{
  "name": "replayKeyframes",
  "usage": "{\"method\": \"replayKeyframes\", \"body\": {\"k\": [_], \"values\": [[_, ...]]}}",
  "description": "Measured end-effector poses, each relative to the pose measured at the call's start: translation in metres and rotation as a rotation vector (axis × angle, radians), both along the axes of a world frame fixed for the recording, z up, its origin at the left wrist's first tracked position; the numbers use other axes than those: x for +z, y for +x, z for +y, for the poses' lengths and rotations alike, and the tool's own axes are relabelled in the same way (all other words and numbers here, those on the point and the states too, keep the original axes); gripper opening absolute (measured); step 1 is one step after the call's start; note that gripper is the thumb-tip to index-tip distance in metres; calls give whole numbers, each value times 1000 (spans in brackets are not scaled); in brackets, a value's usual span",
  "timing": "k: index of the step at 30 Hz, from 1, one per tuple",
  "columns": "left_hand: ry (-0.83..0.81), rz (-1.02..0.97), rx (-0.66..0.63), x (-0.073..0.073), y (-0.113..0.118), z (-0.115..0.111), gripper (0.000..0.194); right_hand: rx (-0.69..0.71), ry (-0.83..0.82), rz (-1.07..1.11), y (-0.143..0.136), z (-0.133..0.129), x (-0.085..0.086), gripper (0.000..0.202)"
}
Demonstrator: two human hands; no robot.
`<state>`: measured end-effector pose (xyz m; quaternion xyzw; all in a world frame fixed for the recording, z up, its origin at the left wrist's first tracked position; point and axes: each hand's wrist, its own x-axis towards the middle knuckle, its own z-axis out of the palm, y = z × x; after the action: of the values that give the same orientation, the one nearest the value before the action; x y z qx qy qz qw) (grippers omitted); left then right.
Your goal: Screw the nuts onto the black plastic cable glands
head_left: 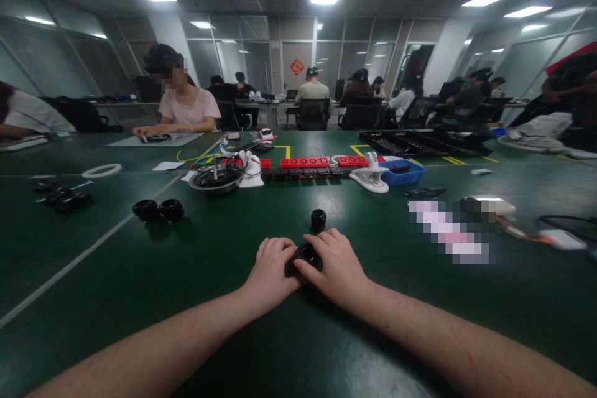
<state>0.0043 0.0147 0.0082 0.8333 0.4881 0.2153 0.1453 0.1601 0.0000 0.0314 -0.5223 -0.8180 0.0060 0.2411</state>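
Observation:
Between my two hands, on the green table [196, 348], is a round black ring-shaped part [308, 252] with a hole in its top. My left hand [273, 267] grips its left side, fingers curved around it. From the right, my right hand [338, 267] closes on the same part, its thumb across the near edge. Just beyond my fingers stands a smaller black round part [318, 219], apart from both hands. The underside of the held part is hidden.
Two black round parts [158, 210] stand at left, near black pieces [65, 196]. Behind are a metal bowl [217, 180], red blocks [305, 162], a white clamp [370, 175] and a blue bin [405, 173]. Cables [559, 224] lie right. A person [189, 102] sits across the table.

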Motion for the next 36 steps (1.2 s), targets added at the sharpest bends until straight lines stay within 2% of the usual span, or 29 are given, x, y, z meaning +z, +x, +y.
{"method": "replayKeyframes", "body": {"k": [5, 22, 36], "values": [[-9, 5, 0, 2, 1, -1, 26, 46, 32, -18, 0, -2, 1, 27], [-6, 14, -34, 0, 1, 0, 25, 81, 47, -68, 0, -4, -2, 25], [-65, -15, -52, 9, 1, -4, 29, 113, 7, -44, 3, -8, -1, 25]]}}
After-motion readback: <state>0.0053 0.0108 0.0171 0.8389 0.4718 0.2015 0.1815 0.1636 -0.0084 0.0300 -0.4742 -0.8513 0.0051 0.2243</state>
